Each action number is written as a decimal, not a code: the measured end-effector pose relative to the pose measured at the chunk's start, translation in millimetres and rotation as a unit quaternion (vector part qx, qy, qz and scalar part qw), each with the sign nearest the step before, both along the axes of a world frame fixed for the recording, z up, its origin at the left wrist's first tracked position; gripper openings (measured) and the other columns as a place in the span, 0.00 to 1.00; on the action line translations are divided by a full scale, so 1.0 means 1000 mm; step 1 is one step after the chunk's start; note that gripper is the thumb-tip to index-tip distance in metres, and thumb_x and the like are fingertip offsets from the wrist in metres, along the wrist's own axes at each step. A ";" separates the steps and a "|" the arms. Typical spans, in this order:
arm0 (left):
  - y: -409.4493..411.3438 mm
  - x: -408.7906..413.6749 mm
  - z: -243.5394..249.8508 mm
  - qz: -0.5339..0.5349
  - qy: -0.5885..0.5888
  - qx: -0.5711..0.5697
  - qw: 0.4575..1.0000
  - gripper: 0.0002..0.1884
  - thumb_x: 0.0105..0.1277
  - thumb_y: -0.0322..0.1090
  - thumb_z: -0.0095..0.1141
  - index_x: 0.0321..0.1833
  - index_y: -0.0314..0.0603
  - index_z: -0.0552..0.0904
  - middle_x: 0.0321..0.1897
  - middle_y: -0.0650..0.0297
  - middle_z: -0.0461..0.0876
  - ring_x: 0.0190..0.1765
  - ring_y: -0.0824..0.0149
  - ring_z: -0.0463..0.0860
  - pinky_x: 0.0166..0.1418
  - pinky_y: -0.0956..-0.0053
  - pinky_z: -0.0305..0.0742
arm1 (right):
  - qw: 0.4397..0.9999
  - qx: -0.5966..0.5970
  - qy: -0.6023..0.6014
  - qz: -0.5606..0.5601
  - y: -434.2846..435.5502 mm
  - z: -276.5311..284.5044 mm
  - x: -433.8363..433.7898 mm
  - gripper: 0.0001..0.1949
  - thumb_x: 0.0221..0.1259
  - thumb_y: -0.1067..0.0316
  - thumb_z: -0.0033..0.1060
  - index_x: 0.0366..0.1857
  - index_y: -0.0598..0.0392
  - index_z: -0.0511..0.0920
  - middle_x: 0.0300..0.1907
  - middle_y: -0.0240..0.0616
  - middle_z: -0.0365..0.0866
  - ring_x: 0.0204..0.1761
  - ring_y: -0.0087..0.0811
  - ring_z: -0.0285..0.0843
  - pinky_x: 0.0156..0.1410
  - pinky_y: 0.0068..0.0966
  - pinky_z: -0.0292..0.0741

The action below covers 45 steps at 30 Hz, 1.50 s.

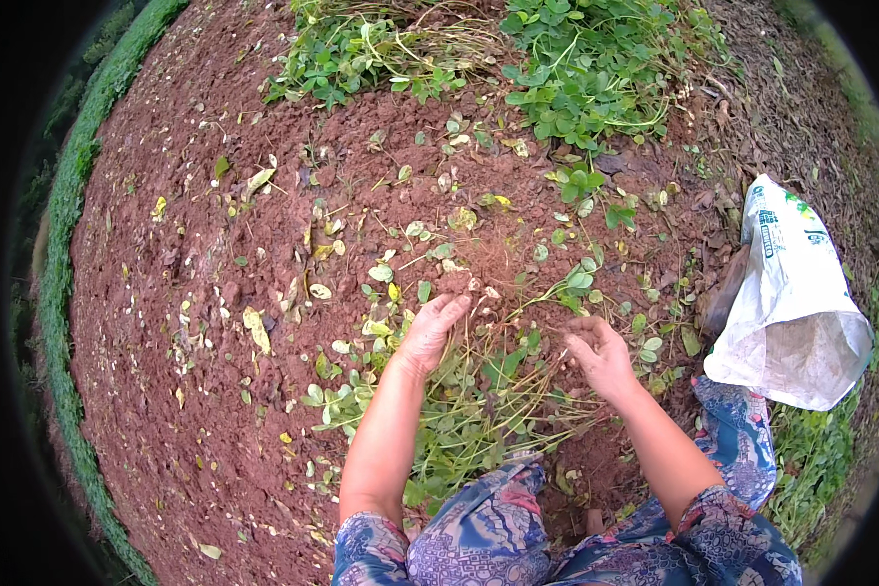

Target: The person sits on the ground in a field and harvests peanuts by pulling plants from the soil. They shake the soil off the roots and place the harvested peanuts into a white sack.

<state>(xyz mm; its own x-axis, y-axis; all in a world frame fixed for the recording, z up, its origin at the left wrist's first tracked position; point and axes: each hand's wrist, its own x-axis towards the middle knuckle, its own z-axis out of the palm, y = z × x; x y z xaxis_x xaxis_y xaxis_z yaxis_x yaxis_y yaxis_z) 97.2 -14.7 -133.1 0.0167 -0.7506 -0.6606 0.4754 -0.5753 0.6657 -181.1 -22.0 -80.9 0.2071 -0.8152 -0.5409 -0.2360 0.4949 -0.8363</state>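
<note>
Pulled peanut plants (498, 403) lie on the reddish soil just before my knees, their stems pointing away from me and their roots at the far end. My left hand (434, 329) is at the root end, thumb and fingers closed around a stem or root with pale pods and clods of soil beside the fingertips. To the right, my right hand (599, 353) is at the edge of the same plants, fingers curled with the thumb near them; whether it grips a thin root or pod I cannot tell.
Two heaps of leafy peanut plants (593, 73) lie at the far side. A white printed plastic sack (791, 278) stands at the right, its mouth open towards me. Fallen leaves are scattered over the soil (212, 410), and a green strip (62, 278) borders it on the left.
</note>
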 end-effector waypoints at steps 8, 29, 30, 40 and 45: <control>-0.006 -0.055 0.055 -0.128 -0.014 -0.020 0.991 0.19 0.68 0.37 0.55 0.57 0.32 0.76 0.51 0.63 0.80 0.54 0.72 0.76 0.61 0.74 0.68 | 0.998 -0.062 -0.006 0.009 -0.026 0.000 0.056 0.18 0.60 0.54 0.63 0.30 0.62 0.76 0.21 0.37 0.75 0.25 0.23 0.69 0.34 0.26 0.71; 0.013 -0.082 0.029 0.006 -0.021 -0.076 0.997 0.17 0.62 0.27 0.61 0.53 0.32 0.74 0.44 0.62 0.81 0.46 0.73 0.80 0.52 0.77 0.75 | 0.966 0.158 -0.203 -0.036 -0.032 -0.021 0.039 0.13 0.67 0.60 0.55 0.50 0.53 0.71 0.29 0.25 0.71 0.25 0.14 0.63 0.26 0.14 0.58; 0.012 -0.080 0.028 -0.012 -0.027 -0.055 0.998 0.17 0.63 0.27 0.60 0.54 0.32 0.74 0.45 0.61 0.81 0.46 0.73 0.80 0.52 0.77 0.75 | 0.955 0.181 -0.231 -0.039 -0.031 -0.020 0.038 0.12 0.69 0.59 0.53 0.48 0.52 0.72 0.28 0.24 0.71 0.22 0.13 0.62 0.24 0.14 0.56; 0.021 -0.087 0.012 -0.004 -0.043 -0.069 0.997 0.13 0.66 0.27 0.56 0.52 0.30 0.76 0.44 0.62 0.81 0.42 0.75 0.80 0.49 0.81 0.77 | 0.996 0.023 -0.057 0.069 -0.027 -0.019 0.039 0.16 0.64 0.53 0.58 0.44 0.55 0.71 0.27 0.28 0.73 0.23 0.18 0.67 0.25 0.16 0.63; 0.024 -0.086 0.011 -0.013 -0.090 -0.045 0.995 0.09 0.68 0.29 0.54 0.48 0.32 0.79 0.40 0.65 0.82 0.40 0.77 0.78 0.45 0.80 0.76 | 0.979 -0.162 -0.023 0.119 -0.012 -0.033 0.039 0.14 0.58 0.60 0.61 0.41 0.55 0.71 0.28 0.31 0.74 0.25 0.21 0.69 0.25 0.19 0.66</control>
